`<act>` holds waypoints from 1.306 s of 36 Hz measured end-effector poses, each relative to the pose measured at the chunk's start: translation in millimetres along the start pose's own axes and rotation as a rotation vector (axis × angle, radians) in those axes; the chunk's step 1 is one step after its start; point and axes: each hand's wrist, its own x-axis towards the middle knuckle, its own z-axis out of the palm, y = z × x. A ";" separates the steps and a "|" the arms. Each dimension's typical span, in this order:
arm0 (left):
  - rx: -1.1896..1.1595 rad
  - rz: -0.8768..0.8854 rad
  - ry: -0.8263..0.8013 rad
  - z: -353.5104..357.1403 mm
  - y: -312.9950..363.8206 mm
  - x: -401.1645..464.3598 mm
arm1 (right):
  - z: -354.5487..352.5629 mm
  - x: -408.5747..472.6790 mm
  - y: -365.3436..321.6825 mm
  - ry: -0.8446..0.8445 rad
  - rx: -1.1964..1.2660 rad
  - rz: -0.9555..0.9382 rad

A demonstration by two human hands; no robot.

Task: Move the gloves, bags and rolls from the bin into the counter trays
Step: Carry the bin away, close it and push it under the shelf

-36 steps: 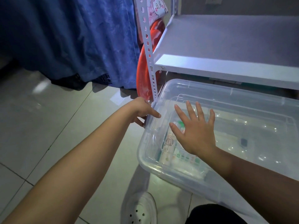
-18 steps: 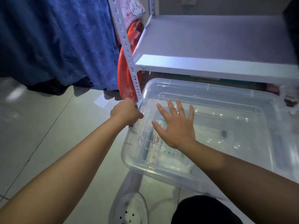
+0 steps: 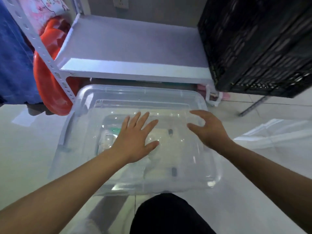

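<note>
A clear plastic bin (image 3: 87, 105) with a clear lid stands on the tiled floor, partly under a white shelf. Through the lid I see pale packets (image 3: 108, 141) with green print, blurred and hard to tell apart. My left hand (image 3: 135, 139) lies flat with its fingers spread over the middle of the lid. My right hand (image 3: 207, 129) hovers over the lid's right part, fingers curled and apart, holding nothing. Whether the right hand touches the lid I cannot tell.
A white metal shelf (image 3: 135, 71) hangs low over the bin's far edge, with a perforated post (image 3: 50, 65) at its left. A black slatted crate (image 3: 256, 48) stands at the right, a red basin (image 3: 50, 92) and blue cloth (image 3: 15, 61) at the left. My dark knee (image 3: 168, 215) is below.
My left hand has let go of the bin's left rim and now lies flat on the lid. My right hand has shifted to the lid's right part. The view has swung to the right.
</note>
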 end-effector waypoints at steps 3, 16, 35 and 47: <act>0.051 0.011 0.006 16.0 14.9 0.9 | -31.8 13.7 28.1 0.004 0.174 0.300; 0.098 0.012 0.072 26.4 16.9 4.8 | -55.9 53.8 69.7 -0.502 0.469 0.799; 0.068 0.001 0.097 31.9 15.0 6.5 | -27.6 55.2 25.0 -0.240 -0.050 0.546; -0.541 -0.153 -0.094 -44.2 -7.4 -22.3 | -12.7 -34.8 37.8 -0.018 0.149 0.402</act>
